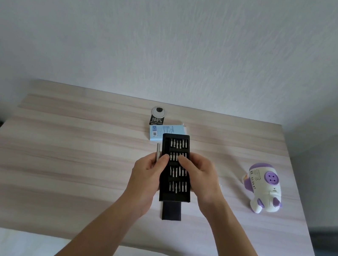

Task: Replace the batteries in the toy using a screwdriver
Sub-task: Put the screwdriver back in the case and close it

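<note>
Black case (175, 188) of bits (180, 144) is held between both hands, over the table (69, 156). The left hand (148, 173) curls its fingers round the silver driver (157, 151), which pokes out past the fingers. Its thumb rests on the left edge of the case. The right hand (200, 177) bends its fingers down onto the second row of bits. The fingertips (181, 159) touch them, but I cannot tell if they pinch one. The toy (265, 188) lies on the table well off to the right of the right hand, and no hand touches it. A blue card (162, 132) lies just past the fingertips, partly under the far end of the case. The sleeve (171, 212) of the case sticks out between the wrists.

I think the step is picking a bit for the driver. To do it well, hold the case flat so no bits slide out. Let the left thumb hold it firm while the right hand pulls. Pinch only one bit, by its top, and lift it straight up. The toy's screw is too small to see from here, so check it first. A wrong tip could slip and spoil the screw. Then push the bit into the end of the driver until it sits tight.
</note>
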Available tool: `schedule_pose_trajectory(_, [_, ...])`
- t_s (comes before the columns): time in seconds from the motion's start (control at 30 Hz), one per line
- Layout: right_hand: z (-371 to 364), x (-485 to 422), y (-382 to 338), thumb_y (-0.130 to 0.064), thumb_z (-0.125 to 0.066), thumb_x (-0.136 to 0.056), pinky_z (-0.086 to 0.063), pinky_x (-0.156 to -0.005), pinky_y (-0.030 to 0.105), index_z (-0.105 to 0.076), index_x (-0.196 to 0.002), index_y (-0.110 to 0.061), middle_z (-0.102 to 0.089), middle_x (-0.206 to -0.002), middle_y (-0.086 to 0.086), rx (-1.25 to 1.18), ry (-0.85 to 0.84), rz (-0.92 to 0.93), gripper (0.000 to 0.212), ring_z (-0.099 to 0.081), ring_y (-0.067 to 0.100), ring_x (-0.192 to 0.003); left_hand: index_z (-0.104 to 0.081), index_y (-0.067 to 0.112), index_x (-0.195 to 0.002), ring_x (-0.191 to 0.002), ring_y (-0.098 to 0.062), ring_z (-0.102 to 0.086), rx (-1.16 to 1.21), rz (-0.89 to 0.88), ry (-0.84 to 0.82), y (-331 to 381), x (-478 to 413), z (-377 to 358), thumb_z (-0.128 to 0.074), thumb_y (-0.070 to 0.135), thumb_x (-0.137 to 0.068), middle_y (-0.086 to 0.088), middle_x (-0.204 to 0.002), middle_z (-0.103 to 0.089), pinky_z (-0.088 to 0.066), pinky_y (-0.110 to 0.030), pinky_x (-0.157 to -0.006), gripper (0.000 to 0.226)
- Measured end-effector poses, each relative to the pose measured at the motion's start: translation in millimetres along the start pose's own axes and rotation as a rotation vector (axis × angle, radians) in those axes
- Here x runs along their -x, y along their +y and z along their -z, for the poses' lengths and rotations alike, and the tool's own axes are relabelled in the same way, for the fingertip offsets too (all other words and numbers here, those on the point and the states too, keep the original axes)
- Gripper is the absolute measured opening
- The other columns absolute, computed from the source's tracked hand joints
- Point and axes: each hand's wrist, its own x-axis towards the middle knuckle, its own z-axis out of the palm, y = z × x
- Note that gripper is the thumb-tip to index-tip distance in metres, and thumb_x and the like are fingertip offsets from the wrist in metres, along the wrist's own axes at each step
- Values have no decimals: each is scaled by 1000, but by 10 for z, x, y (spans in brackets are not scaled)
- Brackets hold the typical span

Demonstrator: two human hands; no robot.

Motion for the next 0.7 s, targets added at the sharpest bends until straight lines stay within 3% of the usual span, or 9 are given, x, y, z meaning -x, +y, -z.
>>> schedule_pose_trajectory(0.13, [-25, -6, -7, -20, -66, -92, -57, -68, 31, -75, -100, -19, -77, -90, 2, -6, 13, 26, 12, -75, 18, -81, -71, 6, -104, -100, -33, -71, -17, -18, -7, 15, 4, 14, -51, 15, -103, -18, -102, -74, -58, -51, -89, 22])
schedule_pose_trajectory(0.47, [-104, 1, 84, -9, -66, -88, -59, -76, 43, -73, -94, -10, -75, -86, 12, -136, 72, 2, 10, -71, 22, -75, -72, 8, -99, -100, -35, -70, -45, -18, -10, -65, 16, 32, -52, 17, -102, -18, -100, -73, -54, -58, -92, 21])
schedule_pose_trajectory(0.7, [-67, 79, 126, -10, -63, -94, -60, -68, 38, -66, -115, -11, -75, -98, 9, -225, -91, -65, 21, -73, 22, -83, -70, 7, -104, -100, -30, -71, -24, 36, -49, -64, -55, 101, -48, 19, -104, -15, -103, -74, -57, -54, -91, 25])
